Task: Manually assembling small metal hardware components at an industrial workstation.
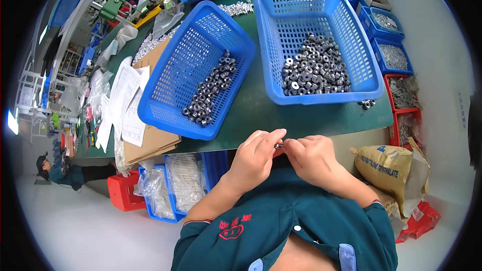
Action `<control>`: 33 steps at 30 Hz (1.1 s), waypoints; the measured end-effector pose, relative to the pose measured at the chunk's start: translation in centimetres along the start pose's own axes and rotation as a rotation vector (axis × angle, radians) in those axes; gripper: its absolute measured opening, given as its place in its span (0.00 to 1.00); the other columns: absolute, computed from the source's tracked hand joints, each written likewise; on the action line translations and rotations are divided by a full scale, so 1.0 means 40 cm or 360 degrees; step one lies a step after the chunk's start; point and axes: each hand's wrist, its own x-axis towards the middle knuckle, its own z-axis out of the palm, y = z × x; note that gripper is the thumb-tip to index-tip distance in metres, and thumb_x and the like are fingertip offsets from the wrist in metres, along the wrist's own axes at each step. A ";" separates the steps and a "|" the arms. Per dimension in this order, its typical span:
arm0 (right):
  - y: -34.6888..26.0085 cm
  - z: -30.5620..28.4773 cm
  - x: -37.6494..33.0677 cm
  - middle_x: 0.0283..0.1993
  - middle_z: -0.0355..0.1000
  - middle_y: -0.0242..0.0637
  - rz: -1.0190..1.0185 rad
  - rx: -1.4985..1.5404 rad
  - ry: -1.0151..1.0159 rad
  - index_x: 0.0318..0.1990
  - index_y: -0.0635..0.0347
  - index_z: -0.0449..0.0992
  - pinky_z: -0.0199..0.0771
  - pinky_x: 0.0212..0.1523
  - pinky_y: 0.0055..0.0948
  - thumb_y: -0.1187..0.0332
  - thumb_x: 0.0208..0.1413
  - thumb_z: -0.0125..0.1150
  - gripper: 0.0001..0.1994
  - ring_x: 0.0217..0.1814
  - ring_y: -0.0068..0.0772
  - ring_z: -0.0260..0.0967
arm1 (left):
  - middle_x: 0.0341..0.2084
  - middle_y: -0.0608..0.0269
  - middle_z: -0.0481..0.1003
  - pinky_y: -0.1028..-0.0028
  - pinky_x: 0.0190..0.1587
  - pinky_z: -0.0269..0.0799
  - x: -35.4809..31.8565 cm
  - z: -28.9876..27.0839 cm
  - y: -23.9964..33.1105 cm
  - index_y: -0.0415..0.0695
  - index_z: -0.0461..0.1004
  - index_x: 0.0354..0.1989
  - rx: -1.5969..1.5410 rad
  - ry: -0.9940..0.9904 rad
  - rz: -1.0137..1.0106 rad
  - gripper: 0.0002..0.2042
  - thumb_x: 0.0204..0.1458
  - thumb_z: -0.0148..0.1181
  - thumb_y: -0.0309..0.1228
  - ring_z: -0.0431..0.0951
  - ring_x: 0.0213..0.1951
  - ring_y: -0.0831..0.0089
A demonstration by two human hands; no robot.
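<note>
My left hand [255, 159] and my right hand [313, 156] meet in front of the table's near edge, fingers bent in a pinch. Between their fingertips shows a small shiny metal piece [278, 146], mostly covered by the fingers. Beyond them stands a blue perforated basket [321, 99] with a large heap of small holed metal bushings [314, 68]. To its left, a second blue basket [193, 130] sits at a slant, holding a smaller pile of similar bushings [211, 90]. A few loose bushings [367, 104] lie by the right basket's near corner.
Papers [125, 95] and flat cardboard [153, 143] lie left on the green table [236, 128]. Shiny small parts [236, 8] are spread behind the baskets. Stacked bins [394, 57] and a yellow sack [384, 165] stand right. A red stool [123, 190] and a person [75, 175] are left.
</note>
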 end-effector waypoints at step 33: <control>0.076 0.009 -0.066 0.20 0.71 0.43 0.0376 0.0417 0.0185 0.33 0.62 0.76 0.68 0.23 0.34 0.75 0.54 0.63 0.02 0.21 0.42 0.71 | 0.33 0.61 0.77 0.59 0.46 0.70 0.123 -0.092 -0.270 0.45 0.79 0.34 0.1301 0.0708 -0.0806 0.08 0.43 0.68 0.29 0.75 0.42 0.58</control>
